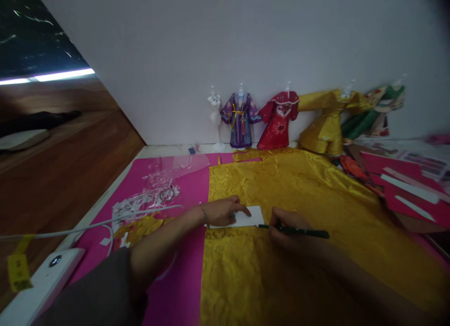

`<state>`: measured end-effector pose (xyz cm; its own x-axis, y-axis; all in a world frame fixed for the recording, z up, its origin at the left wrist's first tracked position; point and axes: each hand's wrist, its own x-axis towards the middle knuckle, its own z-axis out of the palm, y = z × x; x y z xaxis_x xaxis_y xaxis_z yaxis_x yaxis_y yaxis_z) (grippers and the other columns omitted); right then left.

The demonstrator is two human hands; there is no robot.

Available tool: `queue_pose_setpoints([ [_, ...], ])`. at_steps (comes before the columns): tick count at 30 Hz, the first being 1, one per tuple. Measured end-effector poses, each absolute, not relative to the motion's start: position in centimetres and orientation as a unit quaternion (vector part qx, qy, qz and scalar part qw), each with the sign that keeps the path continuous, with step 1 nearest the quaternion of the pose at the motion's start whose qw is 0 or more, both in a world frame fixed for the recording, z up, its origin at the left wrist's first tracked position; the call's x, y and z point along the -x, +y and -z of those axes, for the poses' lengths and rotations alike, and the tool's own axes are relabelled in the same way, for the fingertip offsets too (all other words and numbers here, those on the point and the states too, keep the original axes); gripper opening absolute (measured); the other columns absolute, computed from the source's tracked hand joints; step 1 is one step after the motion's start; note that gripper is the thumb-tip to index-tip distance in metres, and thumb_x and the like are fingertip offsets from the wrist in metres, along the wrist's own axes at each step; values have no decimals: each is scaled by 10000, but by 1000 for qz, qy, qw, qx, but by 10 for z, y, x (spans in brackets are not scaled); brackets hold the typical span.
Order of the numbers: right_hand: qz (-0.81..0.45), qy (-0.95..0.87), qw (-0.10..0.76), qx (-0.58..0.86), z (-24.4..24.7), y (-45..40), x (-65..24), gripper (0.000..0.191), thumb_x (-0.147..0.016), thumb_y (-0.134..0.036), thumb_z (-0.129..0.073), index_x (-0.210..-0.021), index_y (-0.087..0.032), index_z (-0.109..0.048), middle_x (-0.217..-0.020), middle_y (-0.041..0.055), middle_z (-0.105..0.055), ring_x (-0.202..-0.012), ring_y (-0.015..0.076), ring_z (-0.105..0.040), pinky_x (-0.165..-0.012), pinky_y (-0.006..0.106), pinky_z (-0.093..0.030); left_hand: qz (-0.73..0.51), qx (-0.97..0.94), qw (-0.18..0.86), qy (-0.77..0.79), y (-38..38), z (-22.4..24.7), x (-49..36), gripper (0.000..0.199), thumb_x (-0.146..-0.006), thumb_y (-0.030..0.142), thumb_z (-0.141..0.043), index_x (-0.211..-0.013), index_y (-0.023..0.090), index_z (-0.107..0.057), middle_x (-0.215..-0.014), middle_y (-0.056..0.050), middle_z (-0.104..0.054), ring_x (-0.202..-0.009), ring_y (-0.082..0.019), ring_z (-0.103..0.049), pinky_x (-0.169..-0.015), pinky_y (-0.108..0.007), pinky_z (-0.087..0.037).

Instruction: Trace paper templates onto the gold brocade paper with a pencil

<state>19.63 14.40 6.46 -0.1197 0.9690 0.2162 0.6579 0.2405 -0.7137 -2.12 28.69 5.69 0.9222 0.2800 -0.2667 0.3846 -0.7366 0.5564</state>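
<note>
Gold patterned fabric (232, 269) lies spread over a pink mat (176, 288). On the fabric rests a small white rectangular piece (255, 215). My left hand (223, 211) presses on this piece from the left, its index finger stretched out over it and its other fingers partly curled. My right hand (286, 227) grips a dark green pen (311, 232), whose tip points left at the lower right corner of the white piece.
Small dressed mannequins, one in a purple robe (241, 122) and one in a red dress (280, 122), stand along the wall. White scraps (140, 201) and a white cable (87, 228) lie at left. A white device (44, 281) sits at lower left; red sheets (397, 194) are at right.
</note>
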Motion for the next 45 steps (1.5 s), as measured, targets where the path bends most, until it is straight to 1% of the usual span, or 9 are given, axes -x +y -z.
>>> queue_pose_setpoints([
  [3, -228, -712, 334, 575, -61, 143, -203, 158, -732, -134, -528, -650, -248, -454, -569, -37, -549, -511, 145, -497, -492, 268, -335, 83, -928, 318, 177, 287, -57, 21, 540, -792, 21, -573, -1279, 252, -612, -1006, -26, -456, -941, -166, -540, -901, -281, -461],
  [12, -230, -697, 325, 596, -58, 140, -214, 151, -721, -138, -534, -644, -249, -467, -566, -34, -562, -512, 148, -506, -472, 261, -338, 84, -927, 319, 181, 287, -58, 21, 543, -788, 32, -570, -1272, 275, -610, -1023, -26, -468, -913, -159, -543, -855, -276, -464],
  [15, -238, -686, 343, 596, -61, 141, -216, 133, -720, -167, -533, -629, -250, -481, -547, -30, -566, -499, 146, -503, -466, 262, -344, 84, -926, 319, 183, 287, -58, 21, 554, -781, 28, -564, -1273, 279, -609, -1035, -29, -475, -910, -159, -543, -837, -274, -466],
  [19, -237, -670, 367, 601, -64, 141, -222, 113, -732, -206, -509, -628, -244, -486, -554, -29, -560, -504, 143, -522, -470, 257, -352, 85, -926, 321, 182, 287, -57, 20, 547, -782, 39, -571, -1267, 288, -614, -1032, -26, -480, -916, -162, -540, -860, -285, -465],
  [25, -247, -678, 357, 594, -60, 141, -217, 120, -746, -197, -517, -635, -240, -497, -564, -25, -568, -510, 142, -535, -485, 253, -367, 86, -925, 322, 184, 286, -58, 20, 558, -770, 29, -577, -1271, 273, -617, -1013, -26, -472, -843, -145, -533, -811, -269, -470],
  [32, -252, -692, 357, 575, -57, 145, -204, 118, -745, -176, -531, -652, -244, -503, -564, -42, -569, -501, 131, -510, -480, 255, -341, 86, -926, 316, 188, 286, -58, 19, 553, -769, 24, -574, -1256, 282, -621, -1003, -21, -469, -919, -167, -547, -857, -278, -464],
  [37, -265, -694, 364, 562, -60, 147, -196, 124, -734, -164, -532, -643, -244, -504, -558, -37, -566, -493, 139, -506, -465, 259, -329, 90, -925, 317, 190, 286, -58, 20, 551, -781, 31, -580, -1264, 293, -616, -1016, -21, -470, -913, -163, -553, -847, -270, -467],
  [45, -286, -700, 371, 539, -65, 148, -172, 143, -751, -147, -526, -655, -239, -472, -624, -21, -591, -570, 156, -556, -528, 266, -381, 82, -928, 314, 183, 287, -56, 20, 533, -789, 29, -575, -1265, 265, -622, -1016, -36, -493, -954, -188, -564, -880, -298, -474],
])
